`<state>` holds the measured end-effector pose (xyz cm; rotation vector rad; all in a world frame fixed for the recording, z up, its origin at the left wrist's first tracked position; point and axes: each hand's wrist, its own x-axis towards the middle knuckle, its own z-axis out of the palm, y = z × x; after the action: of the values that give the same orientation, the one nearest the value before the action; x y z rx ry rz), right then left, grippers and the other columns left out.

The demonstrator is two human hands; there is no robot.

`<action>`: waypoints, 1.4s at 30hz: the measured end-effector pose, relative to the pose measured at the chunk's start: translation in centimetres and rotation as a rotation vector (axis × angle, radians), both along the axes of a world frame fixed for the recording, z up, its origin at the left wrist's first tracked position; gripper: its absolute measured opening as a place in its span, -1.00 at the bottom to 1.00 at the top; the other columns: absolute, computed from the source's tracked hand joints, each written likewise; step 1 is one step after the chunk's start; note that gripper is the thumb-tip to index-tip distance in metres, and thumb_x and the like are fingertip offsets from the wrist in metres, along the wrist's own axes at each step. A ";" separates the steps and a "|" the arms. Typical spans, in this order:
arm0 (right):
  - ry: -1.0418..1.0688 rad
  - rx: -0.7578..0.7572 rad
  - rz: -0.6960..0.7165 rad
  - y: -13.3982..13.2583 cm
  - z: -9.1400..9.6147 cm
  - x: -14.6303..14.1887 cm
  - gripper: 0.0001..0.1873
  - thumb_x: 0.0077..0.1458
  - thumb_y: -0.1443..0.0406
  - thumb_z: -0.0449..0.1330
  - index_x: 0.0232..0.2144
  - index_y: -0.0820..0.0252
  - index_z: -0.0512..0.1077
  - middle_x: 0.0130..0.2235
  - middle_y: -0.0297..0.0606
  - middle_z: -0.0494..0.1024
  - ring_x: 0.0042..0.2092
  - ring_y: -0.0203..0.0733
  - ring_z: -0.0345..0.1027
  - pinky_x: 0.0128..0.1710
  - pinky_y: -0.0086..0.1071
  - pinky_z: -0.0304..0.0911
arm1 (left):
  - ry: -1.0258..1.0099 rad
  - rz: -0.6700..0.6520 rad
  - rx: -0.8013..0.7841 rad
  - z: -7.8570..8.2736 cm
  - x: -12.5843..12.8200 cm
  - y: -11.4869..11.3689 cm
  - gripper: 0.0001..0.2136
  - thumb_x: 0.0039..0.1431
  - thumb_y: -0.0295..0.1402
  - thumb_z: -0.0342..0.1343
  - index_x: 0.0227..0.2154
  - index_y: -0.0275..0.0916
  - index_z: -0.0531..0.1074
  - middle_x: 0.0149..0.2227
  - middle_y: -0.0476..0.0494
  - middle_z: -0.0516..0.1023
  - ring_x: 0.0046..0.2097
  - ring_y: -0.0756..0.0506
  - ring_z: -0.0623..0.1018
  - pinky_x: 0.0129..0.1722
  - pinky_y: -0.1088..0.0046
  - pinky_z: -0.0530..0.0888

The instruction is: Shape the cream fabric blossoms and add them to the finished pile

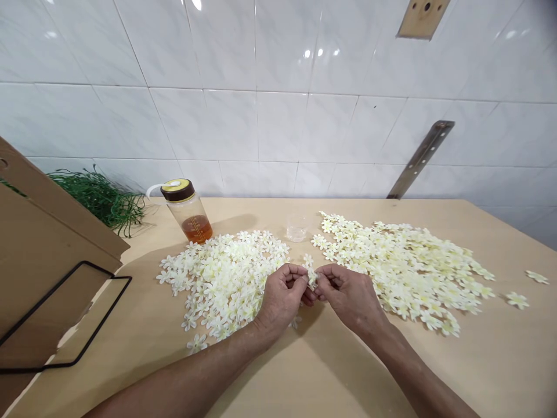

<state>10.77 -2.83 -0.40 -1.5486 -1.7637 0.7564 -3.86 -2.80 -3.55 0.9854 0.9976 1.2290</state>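
Observation:
Between my two hands is a small pale yellow artificial flower (pixel 312 279), pinched at the fingertips over the middle of the table. My left hand (pixel 282 293) is closed on its left side. From the right, my right hand (pixel 348 292) grips the same flower between thumb and fingers. A loose pile of whitish flowers (pixel 230 273) spreads beside my left hand. A second, yellower pile of flowers (pixel 418 261) lies beyond and to the right of my right hand. Behind the hands stands a small clear cup (pixel 297 227); its contents are hard to make out.
A bottle of amber liquid (pixel 197 227) stands behind the left pile. Green artificial stems (pixel 100 197) lie at the back left, near a cardboard box (pixel 52 261) and a black wire frame (pixel 104 319). A metal bracket (pixel 420 159) leans on the tiled wall (pixel 278 128).

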 end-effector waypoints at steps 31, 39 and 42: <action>-0.150 0.271 0.000 0.0 0.1 0.2 -0.83 0.09 0.29 0.08 -0.43 0.14 0.47 -0.46 -0.33 0.53 -0.44 -0.26 0.38 -0.41 -0.43 0.27 | -0.059 -0.093 -0.133 1.0 -0.1 -0.3 -0.79 0.05 -0.27 0.15 -0.31 -0.31 0.40 -0.65 -0.05 0.45 -0.58 -0.05 0.49 -0.59 0.50 0.42; 0.004 0.098 0.076 -0.1 0.1 0.0 -0.79 0.15 0.17 0.10 -0.33 0.10 0.49 -0.36 -0.26 0.57 -0.36 -0.17 0.44 -0.34 -0.35 0.36 | -0.008 -0.082 -0.063 0.9 -0.1 -0.3 -0.71 0.01 -0.15 0.22 -0.39 -0.31 0.43 -0.64 -0.03 0.45 -0.59 -0.01 0.46 -0.57 0.50 0.42; 0.153 -0.037 0.044 0.2 -0.2 0.4 -0.71 0.13 0.09 0.12 -0.23 0.12 0.47 -0.35 -0.24 0.56 -0.41 -0.17 0.45 -0.40 -0.33 0.40 | 0.008 -0.075 -0.049 0.4 -0.3 -0.1 -0.71 0.05 -0.13 0.19 -0.40 -0.30 0.43 -0.67 -0.01 0.43 -0.62 0.01 0.44 -0.58 0.51 0.41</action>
<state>11.16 -2.62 -0.62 -1.4399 -1.6841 0.9098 -4.14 -2.92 -3.14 0.9817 0.9838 1.1350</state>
